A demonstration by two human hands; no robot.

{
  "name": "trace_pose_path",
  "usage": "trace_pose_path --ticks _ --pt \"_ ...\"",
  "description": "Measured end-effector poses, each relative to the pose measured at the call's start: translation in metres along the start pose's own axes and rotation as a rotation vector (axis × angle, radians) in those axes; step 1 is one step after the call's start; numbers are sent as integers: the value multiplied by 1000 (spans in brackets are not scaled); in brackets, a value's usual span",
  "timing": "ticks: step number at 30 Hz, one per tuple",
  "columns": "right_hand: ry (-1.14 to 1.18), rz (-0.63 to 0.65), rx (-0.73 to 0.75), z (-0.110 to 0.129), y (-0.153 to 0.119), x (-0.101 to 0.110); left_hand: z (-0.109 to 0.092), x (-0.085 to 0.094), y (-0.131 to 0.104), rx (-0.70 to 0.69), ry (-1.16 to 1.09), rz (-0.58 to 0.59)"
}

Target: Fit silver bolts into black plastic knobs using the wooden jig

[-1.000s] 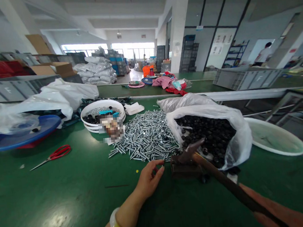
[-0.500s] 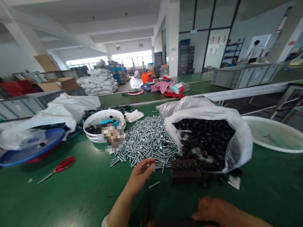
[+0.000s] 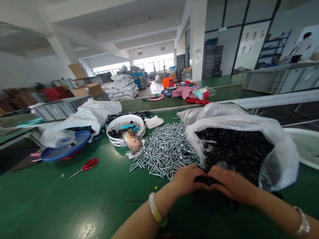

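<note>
My left hand [image 3: 188, 180] and my right hand [image 3: 235, 185] meet at the front of an open plastic bag [image 3: 279, 142] of black round caps [image 3: 234, 144]. Curled fingers of both hands grip a dark block [image 3: 205, 181] from either side. Most of this block, and whatever sits on it, is hidden by the hands. Left of the bag spreads a heap of silver screw-like metal pins [image 3: 167, 148], close behind my left fingers.
Red-handled scissors [image 3: 89, 164] lie on the green table [image 3: 85, 204] at left. Beyond are white tubs [image 3: 113, 141] of small parts and a blue tray [image 3: 64, 150]. A white round tray [image 3: 315, 150] is at right. Grey crates [image 3: 284, 78] and a distant person [image 3: 300, 49] show farther back.
Both hands have come together at the dark block: the left moved right from beside the pins, the right moved up from the dark handle-like bar near the table's front. The view has turned left.
</note>
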State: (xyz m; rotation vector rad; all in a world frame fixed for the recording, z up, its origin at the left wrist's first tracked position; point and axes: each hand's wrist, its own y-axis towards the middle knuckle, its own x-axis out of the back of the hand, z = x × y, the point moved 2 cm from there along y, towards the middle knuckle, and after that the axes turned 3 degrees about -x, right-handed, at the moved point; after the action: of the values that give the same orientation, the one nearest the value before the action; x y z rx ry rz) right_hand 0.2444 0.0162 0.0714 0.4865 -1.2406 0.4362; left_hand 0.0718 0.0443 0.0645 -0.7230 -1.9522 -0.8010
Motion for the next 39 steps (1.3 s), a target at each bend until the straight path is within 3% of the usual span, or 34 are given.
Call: trace_pose_path --ticks 7,12,16,26,30,32,35,37,39 --pt "-8 -99 39 7 9 37 -4 2 0 61 65 39" --pt "45 35 24 0 1 17 -4 5 -3 86 -12 37" --pt "124 -12 -27 -1 -5 0 -6 4 -4 75 -16 40" --pt "67 174 -162 10 11 17 -9 5 -3 111 61 76" --pt "93 83 -132 10 9 27 -18 9 -4 150 117 77" --pt "185 -37 -132 6 5 47 -24 21 -5 191 94 -25" --pt "481 -282 -293 -10 -2 81 -30 52 -7 184 -7 -259" --pt "830 -365 -468 -23 -8 86 -26 70 -13 165 -102 -352" --pt "1191 -340 -607 -27 -14 73 -15 79 -30 223 -238 -392"
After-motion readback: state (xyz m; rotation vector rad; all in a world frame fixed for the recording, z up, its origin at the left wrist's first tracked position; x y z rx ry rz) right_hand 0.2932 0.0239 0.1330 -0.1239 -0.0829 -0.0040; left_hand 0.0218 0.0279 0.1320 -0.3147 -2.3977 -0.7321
